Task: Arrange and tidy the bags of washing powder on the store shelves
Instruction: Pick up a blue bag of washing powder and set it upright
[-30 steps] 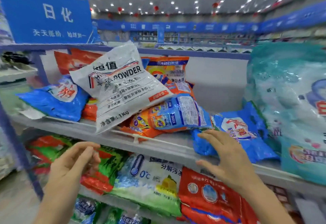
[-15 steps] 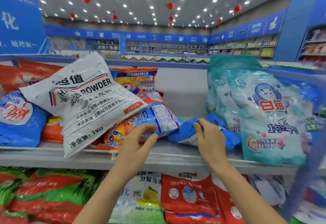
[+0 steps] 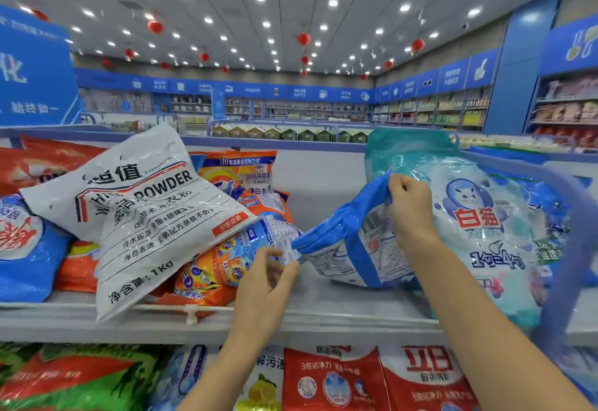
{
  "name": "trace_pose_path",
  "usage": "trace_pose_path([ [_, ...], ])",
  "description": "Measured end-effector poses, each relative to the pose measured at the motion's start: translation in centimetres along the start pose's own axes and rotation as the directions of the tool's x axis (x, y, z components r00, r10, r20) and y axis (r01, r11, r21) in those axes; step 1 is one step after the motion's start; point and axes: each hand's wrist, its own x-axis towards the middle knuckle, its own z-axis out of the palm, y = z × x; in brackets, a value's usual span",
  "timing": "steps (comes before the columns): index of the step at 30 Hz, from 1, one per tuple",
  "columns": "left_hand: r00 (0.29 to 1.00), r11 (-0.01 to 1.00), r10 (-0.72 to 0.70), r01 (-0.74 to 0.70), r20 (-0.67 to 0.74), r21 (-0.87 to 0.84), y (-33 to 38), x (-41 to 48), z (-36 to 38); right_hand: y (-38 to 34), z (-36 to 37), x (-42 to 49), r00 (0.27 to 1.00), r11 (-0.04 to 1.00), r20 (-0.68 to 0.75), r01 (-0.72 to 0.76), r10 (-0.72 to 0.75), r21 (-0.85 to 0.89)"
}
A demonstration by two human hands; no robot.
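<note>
Bag [image 3: 343, 242] blue, crinkled, apparently back outward.

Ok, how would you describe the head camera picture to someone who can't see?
Two hands hold a blue bag tilted up on a grey store shelf: the right hand pinches its top edge, the left hand its lower corner. A white bag lies on orange bags at left.

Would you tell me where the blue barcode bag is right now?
Head view, right of centre: the blue bag sits on the upper shelf, its top pinched by the right hand, between the orange bags and the teal cat bag.
</note>
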Motion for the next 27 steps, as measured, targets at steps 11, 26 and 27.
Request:
trace_pose_path([
  [11, 0.485, -0.249, -0.299, 0.792, 0.822, -0.558, 4.0, -0.4, 4.0, -2.2, -2.1, -2.2, 0.960, 0.804, 0.265, -0.089, -0.087, 0.588],
  [26, 0.757, 0.372, -0.436, 0.644, 0.487, -0.669, 7.1, -2.0, 4.9, 0.2, -11.0, -2.7, 0.635, 0.941, 0.765, -0.184, -0.107, 0.284],
  [27, 0.760, 0.382, -0.395, 0.646, 0.515, -0.661, 7.3, -2.6, 4.8, 0.4, -11.0, -2.2, 0.685, 0.957, 0.722, -0.134, -0.096, 0.255],
])
